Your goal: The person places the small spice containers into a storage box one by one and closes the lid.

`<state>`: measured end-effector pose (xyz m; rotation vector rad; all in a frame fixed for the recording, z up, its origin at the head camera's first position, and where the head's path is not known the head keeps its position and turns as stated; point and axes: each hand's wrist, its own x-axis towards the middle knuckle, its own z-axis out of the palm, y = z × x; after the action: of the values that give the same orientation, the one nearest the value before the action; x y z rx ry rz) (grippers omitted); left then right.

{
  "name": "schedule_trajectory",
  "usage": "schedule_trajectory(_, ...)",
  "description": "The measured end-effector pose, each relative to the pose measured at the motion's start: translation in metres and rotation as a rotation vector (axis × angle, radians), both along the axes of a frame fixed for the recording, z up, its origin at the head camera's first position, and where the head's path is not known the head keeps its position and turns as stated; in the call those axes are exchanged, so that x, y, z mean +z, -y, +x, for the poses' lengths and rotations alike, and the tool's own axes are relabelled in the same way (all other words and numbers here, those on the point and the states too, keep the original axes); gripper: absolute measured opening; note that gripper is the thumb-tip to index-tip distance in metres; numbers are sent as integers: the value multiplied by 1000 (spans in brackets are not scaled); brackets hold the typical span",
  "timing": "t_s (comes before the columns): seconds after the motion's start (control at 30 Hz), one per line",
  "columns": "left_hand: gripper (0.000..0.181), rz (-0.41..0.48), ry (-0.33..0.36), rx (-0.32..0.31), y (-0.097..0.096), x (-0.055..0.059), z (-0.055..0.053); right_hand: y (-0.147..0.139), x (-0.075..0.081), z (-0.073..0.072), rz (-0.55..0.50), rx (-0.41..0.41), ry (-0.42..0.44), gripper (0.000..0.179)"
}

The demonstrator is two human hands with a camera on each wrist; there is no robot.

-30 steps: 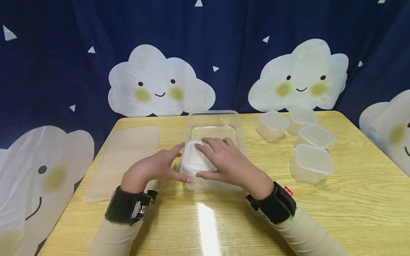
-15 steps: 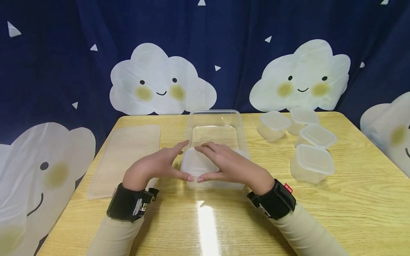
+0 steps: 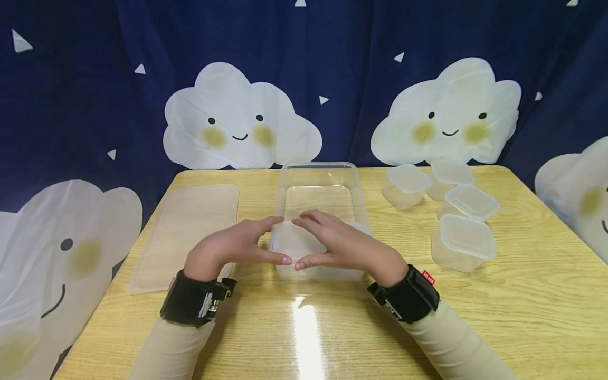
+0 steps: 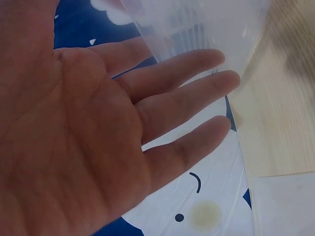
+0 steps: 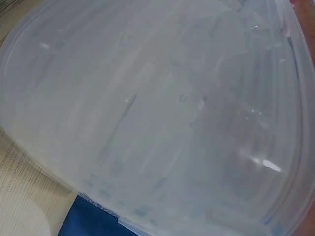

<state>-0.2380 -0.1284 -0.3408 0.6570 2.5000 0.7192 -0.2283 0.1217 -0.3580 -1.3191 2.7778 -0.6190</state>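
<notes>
A large clear rectangular box (image 3: 316,173) stands lidless at the middle of the table. In its near end sits a small translucent lidded container (image 3: 292,240); a strip of a second white lid (image 3: 359,227) shows beyond my right hand. My left hand (image 3: 235,245), thumb and fingers spread apart, is at the box's left side. In the left wrist view its fingers (image 4: 187,101) are fairly straight beside a clear plastic wall (image 4: 202,29). My right hand (image 3: 339,241) hovers over or rests on the small lids, contact unclear. A cloudy plastic surface (image 5: 147,118) fills the right wrist view.
Several small lidded containers (image 3: 465,237) stand in a cluster on the right side of the table. A large flat translucent lid (image 3: 190,232) lies on the left. Behind the table (image 3: 380,338) hangs a dark blue curtain (image 3: 342,68) with clouds.
The small container under my hands has gone down into the box's near end. My hands now stand apart from its sides, and the left index finger has come nearer the right hand.
</notes>
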Motion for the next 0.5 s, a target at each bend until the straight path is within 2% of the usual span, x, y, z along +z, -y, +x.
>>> schedule_trajectory(0.37,88,25,-15,-10,-1,-2,-1,0,1,2,27,-9,-6,80)
schedule_trajectory(0.5,92,11,-34,-1,-1,-2,0,2,0,2,37,-11,-24,77)
